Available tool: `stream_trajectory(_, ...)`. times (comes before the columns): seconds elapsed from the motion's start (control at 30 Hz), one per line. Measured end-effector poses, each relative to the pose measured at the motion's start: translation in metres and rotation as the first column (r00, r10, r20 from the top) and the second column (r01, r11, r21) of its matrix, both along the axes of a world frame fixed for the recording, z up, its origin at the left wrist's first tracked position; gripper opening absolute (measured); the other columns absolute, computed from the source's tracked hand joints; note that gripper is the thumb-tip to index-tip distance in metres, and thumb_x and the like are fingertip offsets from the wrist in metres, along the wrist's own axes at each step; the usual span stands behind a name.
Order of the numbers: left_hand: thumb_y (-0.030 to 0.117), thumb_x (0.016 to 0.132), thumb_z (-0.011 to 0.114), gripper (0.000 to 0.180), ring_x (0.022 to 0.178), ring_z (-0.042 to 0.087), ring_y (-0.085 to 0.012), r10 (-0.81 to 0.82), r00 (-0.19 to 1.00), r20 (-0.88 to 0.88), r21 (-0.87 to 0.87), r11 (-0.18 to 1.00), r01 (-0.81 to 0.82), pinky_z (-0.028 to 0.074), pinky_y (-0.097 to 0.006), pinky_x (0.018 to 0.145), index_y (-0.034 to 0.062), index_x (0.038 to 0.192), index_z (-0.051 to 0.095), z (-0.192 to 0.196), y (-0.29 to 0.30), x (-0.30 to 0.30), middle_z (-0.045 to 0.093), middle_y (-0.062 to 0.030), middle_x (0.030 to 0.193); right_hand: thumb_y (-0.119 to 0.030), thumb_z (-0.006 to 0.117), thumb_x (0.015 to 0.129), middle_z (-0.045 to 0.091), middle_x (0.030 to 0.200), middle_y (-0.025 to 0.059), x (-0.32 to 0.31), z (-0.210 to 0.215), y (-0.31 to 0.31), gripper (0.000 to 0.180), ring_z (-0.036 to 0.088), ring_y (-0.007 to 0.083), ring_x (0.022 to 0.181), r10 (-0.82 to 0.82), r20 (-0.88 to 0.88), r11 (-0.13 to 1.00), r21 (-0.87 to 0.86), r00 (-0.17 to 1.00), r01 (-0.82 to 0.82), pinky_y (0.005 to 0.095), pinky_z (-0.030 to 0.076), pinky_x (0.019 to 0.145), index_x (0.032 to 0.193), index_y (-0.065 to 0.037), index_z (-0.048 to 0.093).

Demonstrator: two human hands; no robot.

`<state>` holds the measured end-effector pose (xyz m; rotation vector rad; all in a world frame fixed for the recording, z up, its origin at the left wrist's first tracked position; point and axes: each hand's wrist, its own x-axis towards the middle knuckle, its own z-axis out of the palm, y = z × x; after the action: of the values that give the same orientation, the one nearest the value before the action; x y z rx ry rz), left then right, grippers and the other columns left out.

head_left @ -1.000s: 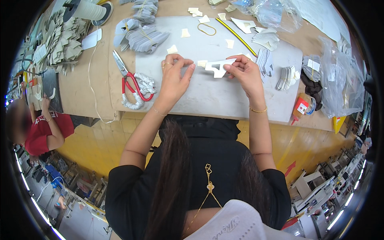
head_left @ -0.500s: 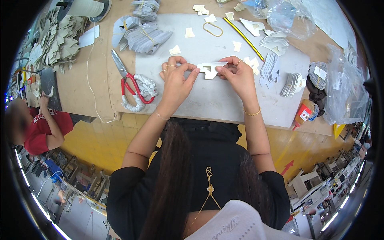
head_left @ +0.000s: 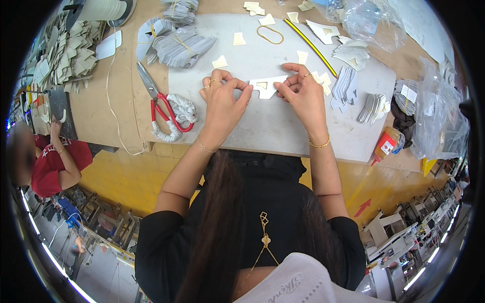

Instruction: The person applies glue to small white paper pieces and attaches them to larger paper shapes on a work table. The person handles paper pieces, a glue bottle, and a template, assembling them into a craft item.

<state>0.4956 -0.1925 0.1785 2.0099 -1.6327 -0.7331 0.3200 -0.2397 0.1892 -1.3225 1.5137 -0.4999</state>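
Observation:
A small white flat piece with a cut-out window is held just above the grey sheet. My left hand pinches its left end between thumb and fingertips. At its right end, the thumb and a fingertip of my right hand grip the edge, while the index finger is raised off it. Whether the piece is one layer or several, I cannot tell. Close to my right hand lie cream cut pieces. Another small cream piece lies beyond my left hand.
Red-handled scissors lie left, beside a white wrapped bundle. Tied grey stacks, a rubber band and a yellow-black strip lie farther back. Rightward are grey piece stacks, a glue bottle and plastic bags.
My right index finger has lifted away from the piece and stretched out. Both hands stay in nearly the same place, with the white piece still between them.

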Motion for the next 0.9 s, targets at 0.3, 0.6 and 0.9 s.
stream_trajectory(0.3,0.021,0.074,0.073,0.013,0.093,0.043,-0.0254,0.001,1.000,0.006,0.018,1.000,-0.001,0.032,-0.037,0.084,0.0087,0.075,0.068,0.002,-0.002,-0.001,0.049,-0.0062,0.096,-0.004,0.070,0.077,0.064,0.072,0.0053,-0.001,0.000,-0.006,0.040,0.065,0.0099,0.064,0.026,0.022,0.999,0.026,0.999,-0.027,0.0200,0.052,0.056,0.114,0.001,0.054)
stream_trajectory(0.6,0.021,0.074,0.072,0.012,0.092,0.042,-0.0246,-0.003,1.000,0.023,0.032,0.999,0.002,0.032,-0.036,0.083,0.0091,0.074,0.068,0.002,-0.003,-0.001,0.047,-0.0057,0.095,-0.004,0.070,0.077,0.064,0.071,0.0056,-0.001,0.001,-0.010,0.043,0.066,0.0108,0.064,0.034,0.013,0.998,0.057,0.999,-0.035,0.0197,0.052,0.056,0.116,0.002,0.052)
stream_trajectory(0.9,0.021,0.074,0.072,0.014,0.092,0.042,-0.0248,-0.008,0.999,0.037,0.040,0.999,0.007,0.031,-0.037,0.083,0.0087,0.074,0.067,0.002,-0.004,-0.002,0.047,-0.0057,0.095,-0.004,0.070,0.077,0.064,0.071,0.0053,-0.002,0.000,-0.011,0.043,0.066,0.0109,0.063,0.043,0.006,0.998,0.052,0.999,-0.043,0.0192,0.052,0.055,0.116,0.002,0.052)
